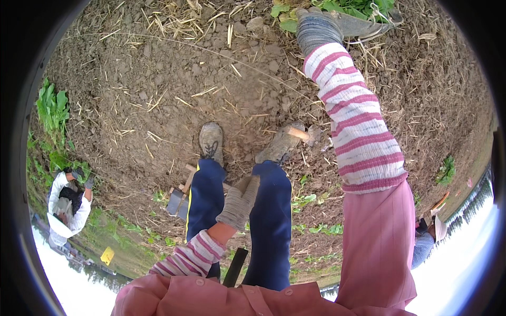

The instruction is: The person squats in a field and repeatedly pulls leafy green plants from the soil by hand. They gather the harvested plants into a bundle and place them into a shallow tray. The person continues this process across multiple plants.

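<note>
My right hand, in a grey knit glove and striped sleeve, reaches far forward to the left end of a grey container holding leafy greens. Its fingers are at the rim beside some leaves; whether they grip is unclear. My left hand, in a brownish-grey knit glove, is low between my knees, its fingers pointing forward beside the right knee. I cannot tell whether it holds anything. A small tool with a wooden handle and a dirty head shows at my right shoe.
A wooden stool is by my left leg. A thin string crosses the straw-strewn soil. Small plants grow in rows behind my feet. A co-worker in white bends over greens at left; another, in blue, is at right.
</note>
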`<state>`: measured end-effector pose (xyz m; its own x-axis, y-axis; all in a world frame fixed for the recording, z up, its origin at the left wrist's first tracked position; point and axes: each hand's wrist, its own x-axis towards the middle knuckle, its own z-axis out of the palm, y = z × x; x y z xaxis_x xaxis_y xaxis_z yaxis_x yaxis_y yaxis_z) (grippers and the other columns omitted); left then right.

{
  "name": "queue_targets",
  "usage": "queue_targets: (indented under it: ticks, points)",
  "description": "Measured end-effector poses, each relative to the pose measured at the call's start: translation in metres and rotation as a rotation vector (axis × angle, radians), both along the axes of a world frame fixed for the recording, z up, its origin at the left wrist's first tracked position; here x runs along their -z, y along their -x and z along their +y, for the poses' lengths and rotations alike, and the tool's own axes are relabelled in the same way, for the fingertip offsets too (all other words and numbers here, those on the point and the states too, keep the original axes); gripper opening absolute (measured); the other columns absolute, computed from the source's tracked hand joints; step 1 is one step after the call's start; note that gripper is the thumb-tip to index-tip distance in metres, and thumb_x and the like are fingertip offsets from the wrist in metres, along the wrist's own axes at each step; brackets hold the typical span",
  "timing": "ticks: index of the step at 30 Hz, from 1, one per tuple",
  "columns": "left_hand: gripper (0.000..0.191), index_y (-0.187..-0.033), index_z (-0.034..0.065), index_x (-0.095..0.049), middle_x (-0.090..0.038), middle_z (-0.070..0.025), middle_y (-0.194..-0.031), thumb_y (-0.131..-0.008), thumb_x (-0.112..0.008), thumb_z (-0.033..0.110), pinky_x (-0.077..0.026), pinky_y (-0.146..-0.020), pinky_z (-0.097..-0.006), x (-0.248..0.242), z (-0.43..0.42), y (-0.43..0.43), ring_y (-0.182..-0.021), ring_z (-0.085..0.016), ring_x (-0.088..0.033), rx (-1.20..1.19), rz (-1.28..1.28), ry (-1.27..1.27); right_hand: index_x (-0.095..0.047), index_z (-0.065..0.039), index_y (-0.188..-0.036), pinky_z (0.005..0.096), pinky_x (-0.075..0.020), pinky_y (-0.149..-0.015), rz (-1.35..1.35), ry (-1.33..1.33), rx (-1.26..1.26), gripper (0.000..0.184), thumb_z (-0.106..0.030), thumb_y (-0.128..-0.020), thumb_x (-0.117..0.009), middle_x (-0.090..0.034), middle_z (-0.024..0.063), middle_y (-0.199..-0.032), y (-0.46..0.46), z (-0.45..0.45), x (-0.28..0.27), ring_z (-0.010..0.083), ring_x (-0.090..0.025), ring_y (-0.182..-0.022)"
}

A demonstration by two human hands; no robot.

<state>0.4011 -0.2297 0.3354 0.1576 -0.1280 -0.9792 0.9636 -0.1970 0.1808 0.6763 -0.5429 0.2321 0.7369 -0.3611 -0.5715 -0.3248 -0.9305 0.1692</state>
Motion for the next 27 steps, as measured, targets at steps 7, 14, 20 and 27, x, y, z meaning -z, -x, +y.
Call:
queue_targets:
  ticks: [7, 14, 20, 27]
  points:
    - [0.025, -0.113, 0.0027, -0.066, -0.062, 0.0050, -0.088, -0.100, -0.059, 0.023, -0.042, -0.063, -0.0175, 0.011, -0.004, 0.004, -0.075, -0.001, -0.050, -0.177, -0.022, -0.096, -0.055, -0.020, -0.135, 0.0471, -0.0472, -0.099, 0.354, 0.192, -0.243, 0.046, -0.044, -0.097, -0.046, -0.062, 0.0100, -0.129, -0.036, -0.047, 0.044, 0.0277, -0.061, -0.120]
    - [0.031, -0.116, -0.0018, -0.063, -0.066, -0.0029, -0.101, -0.099, -0.060, 0.024, -0.050, -0.088, -0.0245, 0.001, -0.052, 0.014, -0.092, -0.009, -0.061, -0.233, 0.060, -0.052, -0.056, -0.019, -0.127, 0.0462, -0.0524, -0.087, 0.017, 0.032, -0.208, 0.036, -0.020, -0.092, -0.061, -0.062, 0.0136, -0.117, 0.082, -0.102, 0.014, 0.0319, -0.064, -0.106]
    - [0.033, -0.112, -0.0005, -0.063, -0.062, -0.0008, -0.091, -0.102, -0.054, 0.030, -0.048, -0.073, -0.0236, -0.005, -0.076, -0.052, -0.079, -0.008, -0.056, -0.324, -0.185, 0.189, -0.066, -0.011, -0.111, 0.0424, -0.0513, -0.080, -0.843, -0.545, -0.199, 0.023, -0.008, -0.089, -0.061, -0.065, 0.0128, -0.093, 0.088, -0.072, -0.052, 0.0338, -0.063, -0.090]
    - [0.045, -0.107, 0.0066, -0.063, -0.058, 0.0000, -0.083, -0.096, -0.056, 0.050, -0.047, -0.060, -0.0257, -0.037, -0.077, -0.169, -0.069, -0.009, -0.054, -0.278, 0.063, 0.356, -0.066, -0.012, -0.110, 0.0386, -0.0524, -0.070, -0.848, -0.931, -0.329, 0.032, -0.015, -0.078, -0.073, -0.062, 0.0096, -0.085, 0.122, 0.028, -0.142, 0.0285, -0.063, -0.081]
